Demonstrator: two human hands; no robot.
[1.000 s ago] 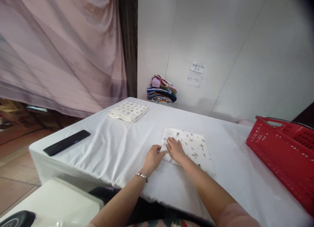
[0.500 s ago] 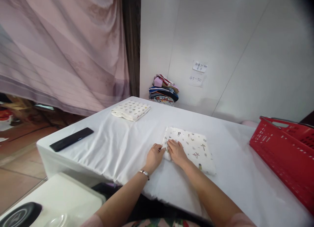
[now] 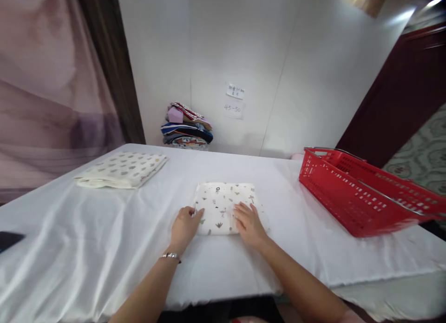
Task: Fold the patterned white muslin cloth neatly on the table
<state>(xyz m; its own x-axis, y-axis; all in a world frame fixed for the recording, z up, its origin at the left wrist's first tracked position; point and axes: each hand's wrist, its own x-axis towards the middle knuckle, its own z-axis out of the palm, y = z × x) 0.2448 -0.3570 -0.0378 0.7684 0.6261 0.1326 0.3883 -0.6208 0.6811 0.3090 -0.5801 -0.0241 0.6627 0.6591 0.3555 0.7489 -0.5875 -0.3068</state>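
Note:
A white cloth with small printed figures [image 3: 218, 211], folded into a flat rectangle, lies in front of me on the table. My left hand [image 3: 185, 225] is at its left edge, thumb on top and the other fingers curled against the edge, their tips partly hidden. Flat on the cloth's right part rests my right hand [image 3: 248, 223], fingers stretched out and slightly spread. A second folded white cloth with grey leaf-like prints [image 3: 121, 169] lies farther back on the left.
White fabric covers the table [image 3: 139, 248]. On the right stands a red perforated basket [image 3: 348, 193] with metal handles. A stack of folded fabrics [image 3: 188, 128] sits behind the far edge, against the wall. A dark flat object [image 3: 10, 239] lies at the left edge.
The view has turned to the right. My right hand has slid from the cloth's left part to its right part, while my left hand stays at the left edge. The cloth now lies straighter before me.

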